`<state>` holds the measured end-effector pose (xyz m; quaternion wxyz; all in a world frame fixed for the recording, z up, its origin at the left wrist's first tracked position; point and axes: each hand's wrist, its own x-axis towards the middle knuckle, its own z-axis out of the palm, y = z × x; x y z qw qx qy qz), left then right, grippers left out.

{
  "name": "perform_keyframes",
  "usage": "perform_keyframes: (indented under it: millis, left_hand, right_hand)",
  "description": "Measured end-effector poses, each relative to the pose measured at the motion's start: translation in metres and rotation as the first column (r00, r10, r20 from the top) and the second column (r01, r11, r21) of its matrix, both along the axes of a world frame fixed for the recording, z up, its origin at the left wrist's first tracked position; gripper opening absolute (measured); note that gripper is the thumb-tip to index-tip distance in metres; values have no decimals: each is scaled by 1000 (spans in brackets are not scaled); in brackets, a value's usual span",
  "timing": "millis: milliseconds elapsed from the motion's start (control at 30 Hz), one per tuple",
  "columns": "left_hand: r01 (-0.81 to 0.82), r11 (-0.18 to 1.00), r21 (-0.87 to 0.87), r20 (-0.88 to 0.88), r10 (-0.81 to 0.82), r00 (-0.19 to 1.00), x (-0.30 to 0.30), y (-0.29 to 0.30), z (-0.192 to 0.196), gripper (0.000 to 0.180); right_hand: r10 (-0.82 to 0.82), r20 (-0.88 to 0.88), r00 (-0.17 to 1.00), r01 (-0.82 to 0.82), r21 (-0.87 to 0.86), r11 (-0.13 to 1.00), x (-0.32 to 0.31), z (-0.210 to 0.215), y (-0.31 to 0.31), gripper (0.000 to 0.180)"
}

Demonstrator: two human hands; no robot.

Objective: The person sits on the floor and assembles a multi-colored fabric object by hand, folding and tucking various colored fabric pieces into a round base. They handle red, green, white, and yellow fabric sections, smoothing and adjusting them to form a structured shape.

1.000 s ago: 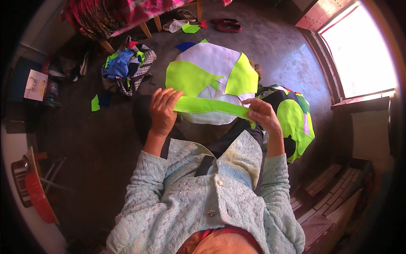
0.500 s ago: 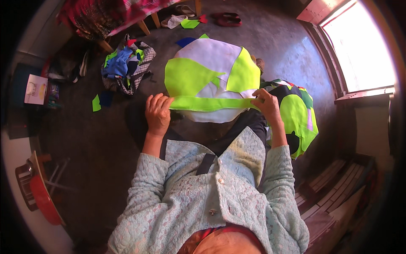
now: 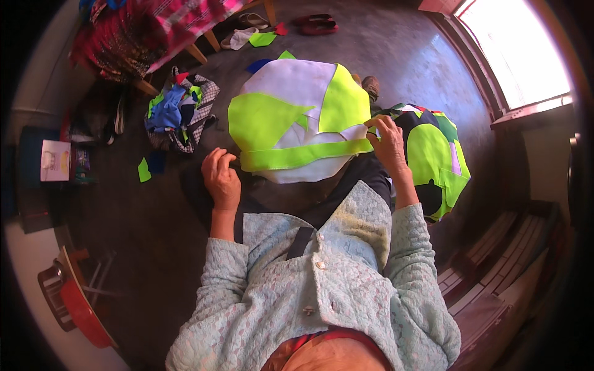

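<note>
A long yellow-green fabric strip (image 3: 303, 155) lies across the near part of a rounded cushion-like bundle of white cloth (image 3: 297, 79) in front of my lap. Larger yellow-green cloth pieces (image 3: 266, 119) lie on the bundle. At the strip's right end my right hand (image 3: 390, 145) is closed, with thumb and fingers pinching the cloth. Just off the left end is my left hand (image 3: 221, 180), its fingers loosely bent and thumb apart, touching no part of the strip that I can see.
Right of the bundle sits a second rounded patchwork piece (image 3: 427, 154) in yellow-green, black and purple. Beyond my left hand stands a checked bag (image 3: 201, 108) of cloth scraps. Shoes (image 3: 315, 25) and scraps (image 3: 263, 39) lie at the back. A slatted wooden bench (image 3: 495, 260) stands right, a red basin (image 3: 83, 309) left.
My left hand has let go of the strip's left end and drawn back toward me and leftward. That end now rests lower on the bundle. My right hand stays at the other end.
</note>
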<state>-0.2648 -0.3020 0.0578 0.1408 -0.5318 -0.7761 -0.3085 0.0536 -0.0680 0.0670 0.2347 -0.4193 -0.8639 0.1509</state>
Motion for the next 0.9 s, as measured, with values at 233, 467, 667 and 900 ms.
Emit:
perform_keyframes:
  millis: [233,467,667,900]
  left_hand:
    - [38,997,67,46,-42,998,23,24,23,20]
    - [459,884,-93,77,-453,888,85,89,40,46]
    - [402,808,-430,-81,-478,874,101,115,3,56]
    - [379,808,-450,-108,-471,876,101,114,5,55]
  right_hand:
    - [-103,-228,968,125,84,989,-22,-11,-55,43]
    - [12,-87,996,-17,-53,998,-44,-45,-88,84]
    - [83,-120,989,-91,-62,994,-32,-34,-81,79]
    - [-165,-357,919,130,-121,984,48,-28,-60,56]
